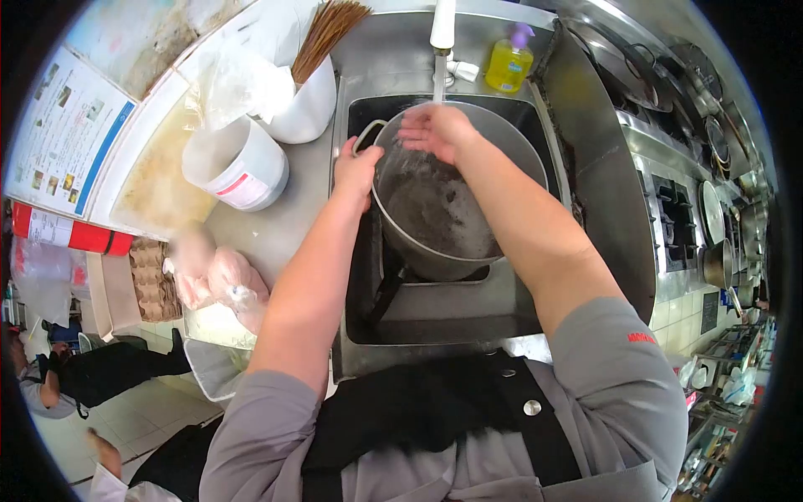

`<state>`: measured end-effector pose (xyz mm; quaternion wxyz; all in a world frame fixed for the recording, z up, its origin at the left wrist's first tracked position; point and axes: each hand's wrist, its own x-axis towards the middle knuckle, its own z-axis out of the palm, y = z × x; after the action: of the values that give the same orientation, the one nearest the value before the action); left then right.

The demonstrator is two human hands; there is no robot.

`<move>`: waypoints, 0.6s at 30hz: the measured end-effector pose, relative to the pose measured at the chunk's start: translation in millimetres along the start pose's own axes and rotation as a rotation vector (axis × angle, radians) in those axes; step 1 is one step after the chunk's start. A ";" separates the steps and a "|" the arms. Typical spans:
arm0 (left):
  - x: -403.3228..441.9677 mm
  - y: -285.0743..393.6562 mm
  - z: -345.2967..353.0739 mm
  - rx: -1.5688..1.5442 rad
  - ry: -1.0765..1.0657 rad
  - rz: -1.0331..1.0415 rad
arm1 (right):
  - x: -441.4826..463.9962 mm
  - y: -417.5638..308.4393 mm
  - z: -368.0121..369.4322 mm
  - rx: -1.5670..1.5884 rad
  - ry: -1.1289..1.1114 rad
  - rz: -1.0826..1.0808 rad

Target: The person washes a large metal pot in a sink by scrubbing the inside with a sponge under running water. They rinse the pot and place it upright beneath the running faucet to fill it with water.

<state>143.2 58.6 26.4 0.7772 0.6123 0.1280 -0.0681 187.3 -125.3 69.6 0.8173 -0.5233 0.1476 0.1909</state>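
A large grey metal pot (512, 163) stands in the sink (452, 322), its loop handle on the left side. My left hand (358, 171) is closed on that handle at the rim. Inside the pot's upper part, my right hand (437, 134) has its fingers stretched out, holding nothing. Water (439, 79) runs from the white tap (443, 29) and splashes down around the right hand. Some cloudy water (439, 213) covers the pot's bottom. A dark handle (385, 293) sticks out from beneath the pot; what it belongs to is mostly hidden.
Left of the sink are a white bucket (242, 167), a white container (314, 113) with thin sticks, and bagged raw meat (230, 280). Yellow liquid soap (510, 60) stands behind the sink. A metal partition (615, 192) separates the stove (673, 222). Other people (109, 368) are at left.
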 end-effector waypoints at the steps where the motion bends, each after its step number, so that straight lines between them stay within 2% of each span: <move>1: -6.3 -2.8 1.6 -0.040 0.040 0.042 | 13.5 3.2 -5.3 -0.005 0.060 -0.082; 4: -50.7 -6.0 8.0 0.030 0.183 0.128 | 29.2 -7.2 -24.7 0.148 0.279 -0.190; 5: -60.9 -8.7 10.5 0.017 0.209 0.141 | 28.3 -12.3 -26.8 0.198 0.421 -0.249; 9: -85.0 -10.6 -0.6 0.073 0.198 0.118 | -2.2 -7.2 -11.3 -0.262 0.012 -0.038; 12: -84.5 6.4 -10.9 0.048 0.133 -0.047 | 31.7 -11.4 -28.2 -0.722 0.336 -0.247; 13: -74.4 10.8 -11.9 -0.030 0.118 -0.081 | 26.7 -17.0 -28.3 -0.437 0.449 -0.309; 16: -55.5 12.1 -25.1 -0.193 0.039 -0.199 | -4.2 -29.4 -22.5 -0.855 0.048 -0.031; 17: -51.5 8.9 -29.4 -0.237 0.010 -0.243 | -22.4 -30.3 -18.5 -0.851 -0.076 -0.134; 18: -51.9 7.5 -34.0 -0.263 -0.020 -0.269 | -30.8 -34.5 -21.0 -1.010 0.037 -0.277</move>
<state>91.5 90.7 40.7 0.8357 0.4821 0.2089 -0.1601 175.3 -162.3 102.2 0.4779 -0.8701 -0.0190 0.1190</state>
